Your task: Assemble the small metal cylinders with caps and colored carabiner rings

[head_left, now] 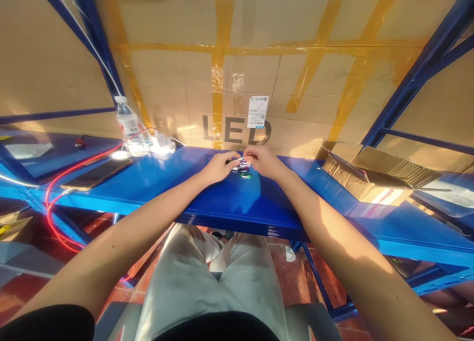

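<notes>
Both my hands meet over a small pile of shiny metallic pieces on the blue shelf top; their exact kind is too small to tell. One green piece lies at the near side of the pile, with silver and purple ones behind it. My left hand is closed at the pile's left, fingertips pinched around a small shiny piece. From the right, my right hand also pinches at this piece, its fingers curled and partly hiding it. The fingertips of the two hands nearly touch.
A big cardboard sheet stands behind the blue shelf. To the left are a water bottle, a white charger, a phone and a red cable. An open cardboard box sits at right.
</notes>
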Demonstrator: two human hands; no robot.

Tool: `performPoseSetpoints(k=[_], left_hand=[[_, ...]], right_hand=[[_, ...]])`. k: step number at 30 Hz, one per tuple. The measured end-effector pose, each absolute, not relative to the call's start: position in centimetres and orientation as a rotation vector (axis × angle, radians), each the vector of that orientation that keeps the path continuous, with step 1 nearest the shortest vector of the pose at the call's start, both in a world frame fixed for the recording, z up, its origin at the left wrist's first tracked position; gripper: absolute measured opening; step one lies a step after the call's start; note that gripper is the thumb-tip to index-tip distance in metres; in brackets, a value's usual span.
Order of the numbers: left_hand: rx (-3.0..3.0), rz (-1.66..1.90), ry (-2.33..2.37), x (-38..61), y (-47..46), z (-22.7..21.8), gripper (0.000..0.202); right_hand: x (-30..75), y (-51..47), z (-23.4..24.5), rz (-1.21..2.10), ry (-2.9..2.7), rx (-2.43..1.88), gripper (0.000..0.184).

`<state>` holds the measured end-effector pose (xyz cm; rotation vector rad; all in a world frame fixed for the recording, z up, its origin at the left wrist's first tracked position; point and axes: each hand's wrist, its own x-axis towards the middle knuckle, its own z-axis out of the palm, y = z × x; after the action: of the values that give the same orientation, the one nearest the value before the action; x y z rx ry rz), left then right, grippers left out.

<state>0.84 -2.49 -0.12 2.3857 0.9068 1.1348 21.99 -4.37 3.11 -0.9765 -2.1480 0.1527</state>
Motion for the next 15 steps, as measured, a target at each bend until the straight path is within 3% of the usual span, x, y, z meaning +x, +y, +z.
performPoseSetpoints(k=[10,15], left_hand=[[2.309,1.107,0.900,1.13,-3.20,0.31,0.024],[2.147,1.034,0.876,1.26,-3.25,0.73,0.039]], right_hand=[[21.92,-4.70,2.82,0.110,-2.189,-0.885,0.016],[21.75,-4.68,2.73,0.297,-2.076,-0.889,0.009]])
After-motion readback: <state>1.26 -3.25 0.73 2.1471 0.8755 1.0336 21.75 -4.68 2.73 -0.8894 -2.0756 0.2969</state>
